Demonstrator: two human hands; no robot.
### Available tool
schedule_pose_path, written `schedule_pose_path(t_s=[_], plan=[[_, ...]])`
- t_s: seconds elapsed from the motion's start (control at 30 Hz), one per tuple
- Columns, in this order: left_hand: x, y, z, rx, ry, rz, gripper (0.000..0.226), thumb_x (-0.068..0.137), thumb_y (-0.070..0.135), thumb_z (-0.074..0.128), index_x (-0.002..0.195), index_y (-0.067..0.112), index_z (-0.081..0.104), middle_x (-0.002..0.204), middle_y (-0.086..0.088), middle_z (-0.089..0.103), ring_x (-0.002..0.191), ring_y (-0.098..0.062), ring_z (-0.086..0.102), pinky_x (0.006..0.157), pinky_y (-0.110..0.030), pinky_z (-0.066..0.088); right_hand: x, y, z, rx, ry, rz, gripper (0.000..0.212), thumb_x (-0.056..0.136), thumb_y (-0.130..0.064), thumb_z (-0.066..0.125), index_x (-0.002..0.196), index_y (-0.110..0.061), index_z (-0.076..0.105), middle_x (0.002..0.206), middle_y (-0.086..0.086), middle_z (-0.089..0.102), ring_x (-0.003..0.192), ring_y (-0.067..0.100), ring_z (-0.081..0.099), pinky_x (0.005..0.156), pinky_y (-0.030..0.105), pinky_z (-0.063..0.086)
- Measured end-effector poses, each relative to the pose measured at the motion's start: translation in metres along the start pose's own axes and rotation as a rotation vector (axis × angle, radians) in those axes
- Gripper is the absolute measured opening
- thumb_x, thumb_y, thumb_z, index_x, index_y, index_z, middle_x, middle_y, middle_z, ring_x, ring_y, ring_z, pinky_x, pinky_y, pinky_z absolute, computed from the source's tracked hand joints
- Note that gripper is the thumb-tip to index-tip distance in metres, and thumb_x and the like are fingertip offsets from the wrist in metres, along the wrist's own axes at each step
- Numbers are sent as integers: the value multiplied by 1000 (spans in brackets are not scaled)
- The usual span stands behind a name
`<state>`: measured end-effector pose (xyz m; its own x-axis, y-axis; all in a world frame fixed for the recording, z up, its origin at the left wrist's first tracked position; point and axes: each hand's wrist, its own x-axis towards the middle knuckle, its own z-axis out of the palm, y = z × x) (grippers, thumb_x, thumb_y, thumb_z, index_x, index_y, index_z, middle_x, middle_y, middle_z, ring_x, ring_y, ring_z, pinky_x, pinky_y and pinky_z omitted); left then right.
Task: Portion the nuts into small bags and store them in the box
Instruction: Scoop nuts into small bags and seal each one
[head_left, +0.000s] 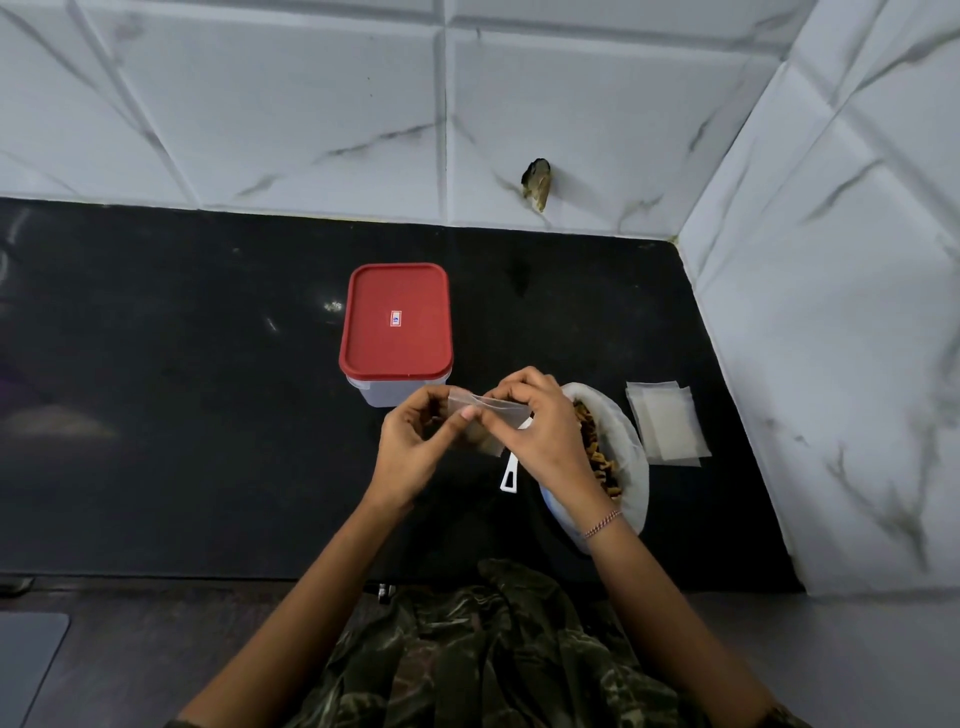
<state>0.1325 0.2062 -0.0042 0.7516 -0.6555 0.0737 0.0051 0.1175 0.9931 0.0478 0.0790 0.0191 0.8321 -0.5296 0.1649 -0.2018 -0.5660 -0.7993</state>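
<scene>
both sets of fingers curled in tight, left hand (410, 441) and right hand (540, 431) pinching the top edge of one small clear bag (488, 415) above the counter (208, 415). nuts (597, 452) sit just right, box (396, 332) lidded behind.

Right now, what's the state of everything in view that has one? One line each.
Clear plastic box with red lid: closed, upright on the black counter.
Small clear bag: looks empty, held up at its top edge.
Left hand: pinches the bag.
Right hand: pinches the bag.
White plastic sack: open, nuts inside.
Stack of spare clear bags: flat, empty.
White utensil handle: lying flat, partly hidden.
</scene>
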Motion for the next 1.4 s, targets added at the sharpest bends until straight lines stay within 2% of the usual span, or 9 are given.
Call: schedule_pose_path(t_s=[0.23, 0.43, 0.63, 0.73, 0.9, 1.0, 1.07, 1.27, 1.4], plan=[[2, 2, -1, -18, 84, -9, 16, 84, 21, 63, 89, 6, 66, 80, -1, 70, 76, -15, 66, 67, -22, 54, 0, 1, 0, 219, -36, 113, 14, 81, -31, 71, 79, -40, 61, 90, -12, 58, 94, 6, 57, 77, 15, 44], [1, 2, 3, -26, 64, 0, 3, 89, 11, 62, 87, 10, 65, 79, 5, 68, 76, -9, 64, 66, -19, 52, -2, 5, 5, 232, -37, 116, 4, 85, -27, 67, 84, -23, 66, 90, -11, 57, 95, 8, 55, 81, 17, 43], [2, 3, 6, -75, 120, -6, 5, 91, 4, 59, 87, 3, 62, 79, 1, 67, 76, -11, 64, 67, -20, 52, -6, 6, 7, 369, -47, 189, 15, 85, -27, 67, 99, -23, 64, 99, -10, 63, 94, -3, 59, 78, 12, 48], [3, 5, 7, -95, 150, -17, 8, 90, 2, 57, 84, 3, 60, 77, -1, 65, 72, -7, 64, 63, -17, 51, -10, 12, 10, 472, -7, 301, 25, 86, -28, 66, 107, -16, 64, 104, -4, 66, 99, 5, 61, 85, 22, 51], [2, 4, 6, -82, 127, -23, 7, 87, 14, 62, 85, 7, 63, 74, 5, 67, 71, -10, 64, 66, -23, 53, -13, 14, 14, 551, 71, 320, 20, 88, -28, 64, 100, -12, 67, 99, 2, 68, 97, 13, 64, 85, 31, 53], [0, 5, 7, -137, 106, -61, 27, 80, 28, 73, 97, 9, 65, 84, 1, 69, 79, -14, 66, 65, -25, 54, -12, 12, 15, 539, 104, 287, 17, 87, -27, 65, 96, -12, 67, 95, 3, 67, 95, 16, 63, 85, 37, 54], [-1, 6, 8, -161, 103, -111, 33, 76, 28, 75, 103, 11, 65, 90, 0, 71, 86, -16, 68, 64, -25, 56, -12, 10, 16, 510, 121, 256, 16, 87, -24, 66, 92, -10, 66, 89, 4, 66, 89, 16, 63, 81, 36, 54], [1, 7, 7, -98, 166, -142, 2, 86, 9, 64, 88, 9, 66, 85, -7, 69, 79, -16, 68, 63, -24, 55, -13, 10, 22, 505, 111, 272, 17, 88, -26, 64, 89, -9, 67, 90, 8, 65, 88, 17, 63, 79, 33, 54], [1, 7, 4, -126, 173, -107, 2, 84, 8, 63, 84, 7, 63, 76, 2, 69, 74, -9, 67, 60, -20, 53, -12, 11, 25, 516, 98, 207, 17, 94, -19, 56, 92, -7, 68, 89, 6, 63, 87, 13, 62, 76, 25, 52]])
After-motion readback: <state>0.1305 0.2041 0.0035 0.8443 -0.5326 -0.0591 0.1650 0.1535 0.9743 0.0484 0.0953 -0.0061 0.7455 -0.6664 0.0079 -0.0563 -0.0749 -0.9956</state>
